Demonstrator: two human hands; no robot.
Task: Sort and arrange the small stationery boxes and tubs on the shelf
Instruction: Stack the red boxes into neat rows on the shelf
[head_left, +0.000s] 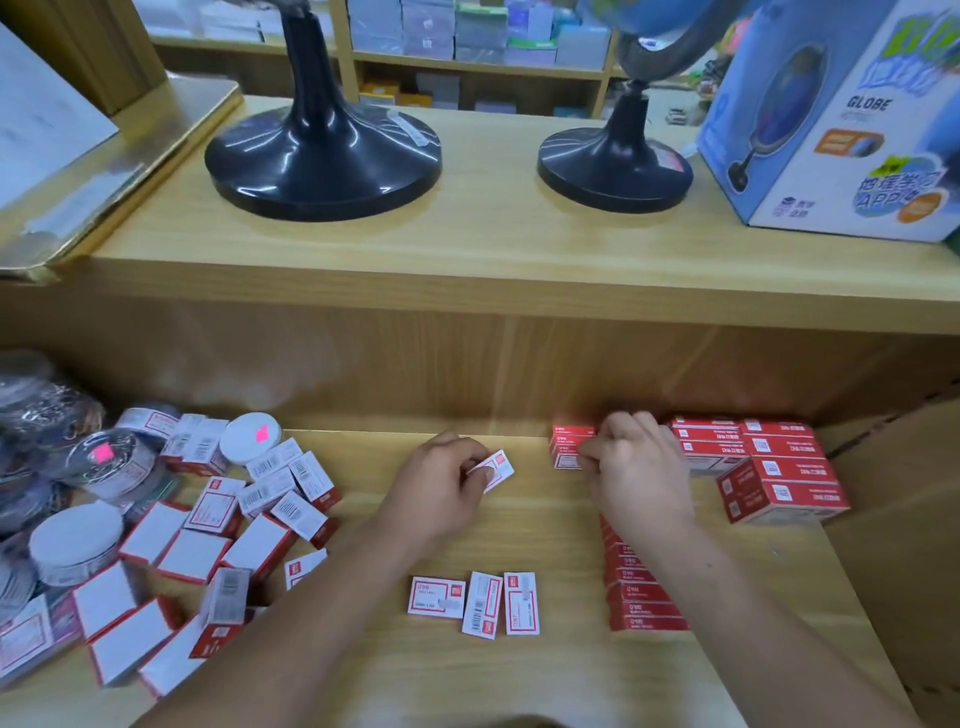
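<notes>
Small box pinched in our left hand, near, left of red stack, long axis tilted up toward it. Right hand nearer stack, fingers curled on end box at stack's left edge. We judge small box travels rightward. Loose heap well left of stack.

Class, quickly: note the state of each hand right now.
Left hand: pinching a small white box.
Right hand: gripping a red box.
</notes>
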